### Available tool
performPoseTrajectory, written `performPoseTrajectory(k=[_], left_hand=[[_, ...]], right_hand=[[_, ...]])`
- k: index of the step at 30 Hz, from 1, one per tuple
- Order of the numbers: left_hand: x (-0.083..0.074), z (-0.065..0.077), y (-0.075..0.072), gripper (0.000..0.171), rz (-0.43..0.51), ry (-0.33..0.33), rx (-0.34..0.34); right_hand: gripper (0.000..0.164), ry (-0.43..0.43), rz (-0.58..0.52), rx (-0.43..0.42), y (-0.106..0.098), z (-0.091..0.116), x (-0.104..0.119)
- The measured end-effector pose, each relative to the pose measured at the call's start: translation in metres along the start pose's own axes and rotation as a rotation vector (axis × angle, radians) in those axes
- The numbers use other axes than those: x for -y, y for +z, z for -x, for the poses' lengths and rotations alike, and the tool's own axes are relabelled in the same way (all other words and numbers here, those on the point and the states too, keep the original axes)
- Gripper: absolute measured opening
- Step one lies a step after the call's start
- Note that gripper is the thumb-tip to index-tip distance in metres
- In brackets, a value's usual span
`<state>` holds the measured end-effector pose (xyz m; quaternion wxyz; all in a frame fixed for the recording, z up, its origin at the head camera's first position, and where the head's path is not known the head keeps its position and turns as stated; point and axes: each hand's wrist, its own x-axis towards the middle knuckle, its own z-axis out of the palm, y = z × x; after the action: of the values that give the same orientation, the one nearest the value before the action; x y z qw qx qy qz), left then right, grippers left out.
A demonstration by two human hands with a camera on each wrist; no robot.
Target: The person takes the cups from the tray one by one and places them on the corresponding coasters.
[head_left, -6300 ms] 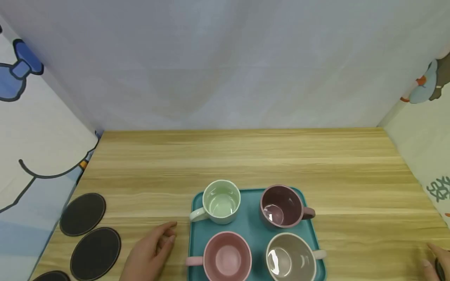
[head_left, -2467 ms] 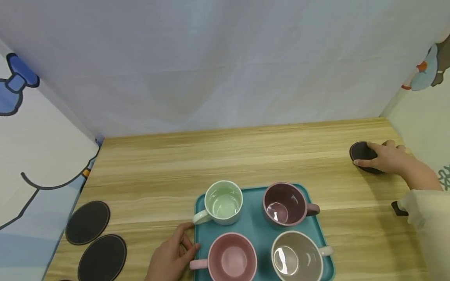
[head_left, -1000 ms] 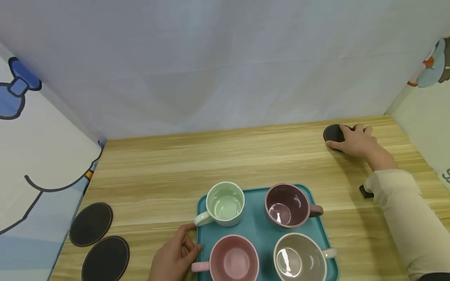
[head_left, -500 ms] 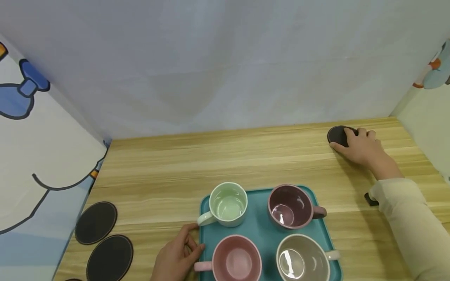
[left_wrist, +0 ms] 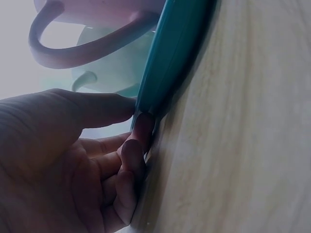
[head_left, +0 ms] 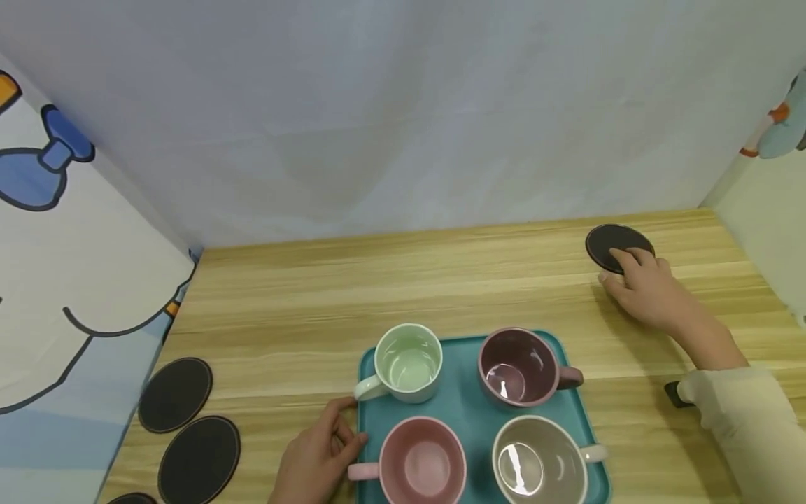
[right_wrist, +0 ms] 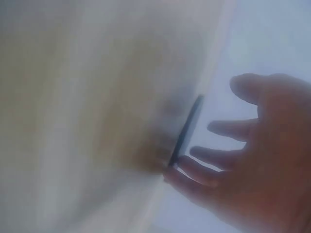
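My left hand [head_left: 317, 451] is at the left edge of a teal tray [head_left: 462, 357]. In the left wrist view, the thumb [left_wrist: 109, 108] lies at the tray's rim, with curled fingertips against its outer side. On the tray stand a green mug [head_left: 409, 364], a dark plum mug [head_left: 516, 367], a pink mug [head_left: 423, 462] and a beige mug [head_left: 538, 462]. At the far right my right hand [head_left: 648, 290] is over a round black coaster [head_left: 613, 241] lying on the table. Its fingers are spread and loose, the thumb off the coaster, in the right wrist view.
Several more black coasters lie at the left of the wooden table: one farther back [head_left: 176, 394], one in front of it [head_left: 199, 458], another cut off at the bottom edge [head_left: 132, 498]. A pale cloth [head_left: 409, 140] hangs behind the table; printed cloths stand at both sides.
My right hand carried a coaster from the lower right to the back right, set it down, and now lets go, drawing back slightly. My left hand moved right to the tray's edge earlier.
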<state>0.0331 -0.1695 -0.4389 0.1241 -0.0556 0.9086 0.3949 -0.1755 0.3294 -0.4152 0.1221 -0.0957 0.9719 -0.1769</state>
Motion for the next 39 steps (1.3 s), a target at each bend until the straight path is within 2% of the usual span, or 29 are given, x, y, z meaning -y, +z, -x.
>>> performPoseTrajectory(k=[9, 12, 15, 20, 23, 27, 31, 39], left_hand=[[-0.001, -0.006, -0.002, 0.044, 0.023, 0.017, 0.033], [-0.002, -0.007, -0.001, 0.043, 0.036, 0.026, 0.044], [-0.003, -0.008, 0.0, 0.042, 0.039, 0.031, 0.041], [-0.004, -0.009, 0.0, 0.04, 0.051, 0.032, 0.025], [-0.004, -0.009, -0.001, 0.039, 0.049, 0.035, 0.014], [-0.004, -0.008, -0.001, 0.038, 0.042, 0.059, 0.004], [-0.006, -0.008, -0.001, 0.037, 0.028, 0.088, -0.011], [-0.004, -0.007, -0.001, 0.035, 0.029, 0.093, -0.028]], right_hand=[[0.043, -0.169, -0.009, -0.159, 0.029, 0.05, 0.016], [0.038, -0.188, -0.056, -0.167, 0.037, 0.07, 0.025], [0.034, -0.199, -0.125, -0.138, 0.043, 0.084, 0.036], [0.035, -0.199, -0.265, -0.03, 0.053, 0.096, 0.055], [0.04, -0.158, -0.395, 0.07, 0.058, 0.1, 0.063], [0.047, -0.113, -0.541, 0.143, 0.062, 0.105, 0.068], [0.054, -0.126, -0.581, 0.133, 0.067, 0.109, 0.068], [0.061, -0.133, -0.556, 0.142, 0.071, 0.108, 0.072]])
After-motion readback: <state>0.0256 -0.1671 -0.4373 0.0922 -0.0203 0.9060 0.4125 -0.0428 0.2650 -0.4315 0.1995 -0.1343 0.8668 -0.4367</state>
